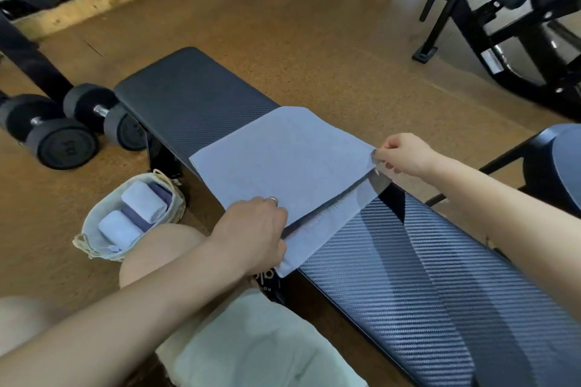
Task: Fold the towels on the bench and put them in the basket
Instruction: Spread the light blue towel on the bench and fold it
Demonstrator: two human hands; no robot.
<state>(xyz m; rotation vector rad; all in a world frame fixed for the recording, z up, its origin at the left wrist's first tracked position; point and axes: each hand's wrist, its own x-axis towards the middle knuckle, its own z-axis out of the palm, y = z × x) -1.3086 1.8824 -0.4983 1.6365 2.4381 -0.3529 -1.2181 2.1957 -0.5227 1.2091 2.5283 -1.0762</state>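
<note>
left grip (254, 229) and right grip (404, 154) each pinching a corner of the towel (283, 160), folding it on the table (188, 97), basket (94, 226) sitting beside

Your left forearm comes in from the lower left, bare, crossing above your bent knee (147, 248). Your left hand (254, 229) lies knuckles up, fingers curled downward, its grip closed on the near edge of the towel (283, 163); a ring (272, 200) shows on one finger. Your right forearm reaches in from the right edge, also bare, wrist roughly level. Your right hand (405, 154) is turned palm down, thumb and fingers pinching the towel's far corner and holding it lifted slightly off the surface (408, 264). Your two hands are well apart, one at each end of the fold.
</note>
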